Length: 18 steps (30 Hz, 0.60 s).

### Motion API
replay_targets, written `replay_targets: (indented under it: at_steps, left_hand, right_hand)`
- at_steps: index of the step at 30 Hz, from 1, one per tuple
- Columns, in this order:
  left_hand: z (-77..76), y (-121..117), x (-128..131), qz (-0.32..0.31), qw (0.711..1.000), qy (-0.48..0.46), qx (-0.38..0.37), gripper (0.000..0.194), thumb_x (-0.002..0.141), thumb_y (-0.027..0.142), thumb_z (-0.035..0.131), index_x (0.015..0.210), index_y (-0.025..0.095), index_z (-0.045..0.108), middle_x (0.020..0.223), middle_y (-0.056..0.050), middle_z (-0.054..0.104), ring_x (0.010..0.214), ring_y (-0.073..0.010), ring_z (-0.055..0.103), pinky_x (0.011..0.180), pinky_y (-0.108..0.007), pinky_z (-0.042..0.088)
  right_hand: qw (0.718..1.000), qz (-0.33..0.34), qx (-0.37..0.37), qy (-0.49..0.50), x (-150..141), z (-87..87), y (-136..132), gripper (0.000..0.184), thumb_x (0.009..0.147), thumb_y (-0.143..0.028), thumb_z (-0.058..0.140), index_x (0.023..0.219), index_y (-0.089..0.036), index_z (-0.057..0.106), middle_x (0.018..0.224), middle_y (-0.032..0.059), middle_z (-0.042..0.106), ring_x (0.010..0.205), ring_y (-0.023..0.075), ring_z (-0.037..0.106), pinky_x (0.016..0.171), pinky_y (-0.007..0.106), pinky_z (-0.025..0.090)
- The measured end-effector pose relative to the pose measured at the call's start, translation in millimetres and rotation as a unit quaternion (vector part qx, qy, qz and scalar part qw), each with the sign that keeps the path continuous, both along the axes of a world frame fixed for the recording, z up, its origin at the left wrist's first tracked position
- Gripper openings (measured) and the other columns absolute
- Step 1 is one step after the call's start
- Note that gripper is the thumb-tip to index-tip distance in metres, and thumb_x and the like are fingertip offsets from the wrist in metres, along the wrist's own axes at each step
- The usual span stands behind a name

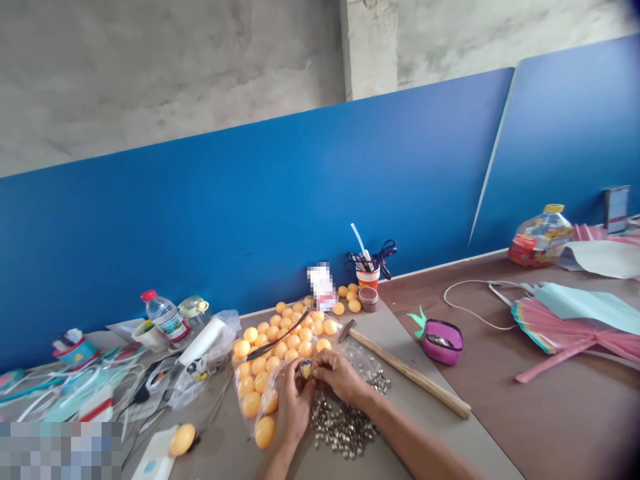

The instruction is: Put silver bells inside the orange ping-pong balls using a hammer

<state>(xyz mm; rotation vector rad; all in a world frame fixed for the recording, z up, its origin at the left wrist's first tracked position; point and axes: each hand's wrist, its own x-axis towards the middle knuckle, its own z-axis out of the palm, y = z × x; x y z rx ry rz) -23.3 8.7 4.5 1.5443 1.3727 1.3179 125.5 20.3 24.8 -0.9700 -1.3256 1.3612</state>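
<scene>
My left hand [293, 401] is closed around a small round piece [306, 369], dark blue and yellowish, whose exact kind I cannot make out. My right hand [341, 377] meets it from the right, fingertips pinched together against the piece; whether they grip anything else is hidden. Just below my hands lies a heap of small shiny silver metal pieces [345, 427]. Behind and left of them, many orange balls [274, 332] like table-tennis balls lie in a clear plastic bag, with a dark strap [280, 340] across them.
A hammer [410, 370] with a wooden handle lies right of my hands. Beyond it are a purple pouch [443, 341], a cup of tools [369, 277] and a pink folded fan [560, 330]. At left stand a water bottle [167, 319], cables and a loose orange ball [182, 440].
</scene>
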Motion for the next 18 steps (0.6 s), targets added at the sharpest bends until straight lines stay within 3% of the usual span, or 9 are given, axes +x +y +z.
replay_targets:
  at_steps: [7, 18]
  left_hand:
    - [7.1, -5.4, 3.0, -0.002, 0.998, 0.059, 0.035, 0.035, 0.074, 0.035, 0.066, 0.106, 0.02, 0.065, 0.104, -0.012, 0.069, 0.098, -0.03, 0.064, 0.088, -0.046, 0.052]
    - [1.4, -6.3, 2.9, -0.012, 0.992, 0.109, 0.061, 0.036, 0.076, 0.025, 0.058, 0.112, 0.018, 0.06, 0.111, -0.013, 0.067, 0.105, -0.0286, 0.062, 0.094, -0.046, 0.049]
  right_hand:
    - [0.996, -0.018, 0.039, -0.073, 2.3, 2.1, -0.5, 0.009, 0.066, -0.01, 0.055, 0.063, -0.016, 0.062, 0.064, -0.0007, 0.061, 0.065, 0.0134, 0.055, 0.063, 0.023, 0.043]
    - [0.997, -0.035, -0.042, -0.057, -2.9, -1.9, -1.0, 0.007, 0.066, -0.01, 0.054, 0.066, -0.017, 0.053, 0.057, -0.005, 0.053, 0.051, 0.0093, 0.044, 0.051, 0.021, 0.033]
